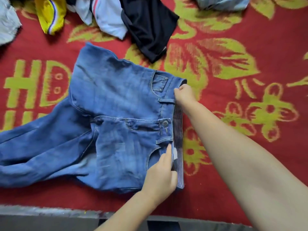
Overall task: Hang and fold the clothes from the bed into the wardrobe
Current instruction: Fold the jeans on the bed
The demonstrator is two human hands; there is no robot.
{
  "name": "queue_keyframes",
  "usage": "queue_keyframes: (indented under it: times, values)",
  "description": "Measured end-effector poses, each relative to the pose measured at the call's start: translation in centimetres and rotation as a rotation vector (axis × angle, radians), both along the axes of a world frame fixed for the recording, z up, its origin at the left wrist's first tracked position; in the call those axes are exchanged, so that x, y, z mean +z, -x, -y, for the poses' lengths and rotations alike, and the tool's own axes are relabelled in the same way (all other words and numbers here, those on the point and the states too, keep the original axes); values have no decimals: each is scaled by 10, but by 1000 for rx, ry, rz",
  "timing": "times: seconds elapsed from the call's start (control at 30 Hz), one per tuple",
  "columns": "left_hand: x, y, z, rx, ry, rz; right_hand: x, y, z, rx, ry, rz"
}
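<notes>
Left hand [160,174] pinches the near part of the waistband of the blue jeans [106,124], fingers curled over the denim beside the striped inner lining. Those jeans lie spread on the red and yellow patterned bed cover [233,100], legs trailing off to the left, waistband to the right. Right hand [184,94] grips the far end of the waistband, fingers closed on it. Along the far edge lie a yellow garment [50,15], a white garment [106,19] and a black garment [150,29].
</notes>
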State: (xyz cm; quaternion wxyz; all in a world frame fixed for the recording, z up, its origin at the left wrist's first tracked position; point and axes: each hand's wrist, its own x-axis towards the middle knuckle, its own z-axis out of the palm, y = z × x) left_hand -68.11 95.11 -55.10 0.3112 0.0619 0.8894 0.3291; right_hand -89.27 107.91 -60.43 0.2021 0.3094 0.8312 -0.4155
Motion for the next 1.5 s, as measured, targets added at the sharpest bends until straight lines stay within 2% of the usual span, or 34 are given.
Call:
queue_keyframes:
  times: [0.07,0.13,0.17,0.23,0.27,0.33,0.43,0.53,0.6,0.73,0.8,0.9,0.97,1.03,1.13,1.27,1.4,1.5]
  values:
    - [-4,0,-19,-21,9,-50,11,3,-12,-60,-59,-103]
    - [-22,-2,-33,-68,171,-156,7,-5,-23,0,-131,-103]
    - [-37,-6,-37,-95,256,-136,2,-10,-26,45,-175,-59]
    - [-54,-15,-38,-133,423,20,-10,-18,-25,104,-217,23]
    - [-58,-20,-37,-143,452,19,-14,-19,-23,113,-209,29]
    - [-59,-25,-40,-176,479,-6,-15,-19,-18,100,-165,24]
    - [-65,-28,-49,-221,475,170,-14,-23,-16,53,-121,13]
    - [-70,-22,-56,-264,515,169,-4,-27,-22,38,-122,-4]
    - [-58,-18,-59,-304,455,174,6,-30,-34,-19,-129,-30]
    - [-14,-19,-98,-367,142,200,26,-36,-85,-169,-231,-123]
    - [2,-23,-132,-386,-46,288,35,-41,-122,-244,-330,-143]
    - [10,-19,-168,-339,-307,526,41,-52,-171,-264,-422,-109]
    - [4,-5,-167,-300,-356,531,39,-58,-183,-199,-433,-92]
    - [-4,19,-139,-219,-318,366,36,-63,-172,-83,-454,-110]
    - [-9,63,-59,32,-216,125,33,-74,-120,104,-412,-174]
    - [-10,103,81,238,67,-133,31,-91,-30,420,-281,-326]
    - [-18,115,198,455,318,-187,46,-81,38,603,-197,-435]
    - [-27,123,245,480,402,-159,54,-62,74,700,-210,-484]
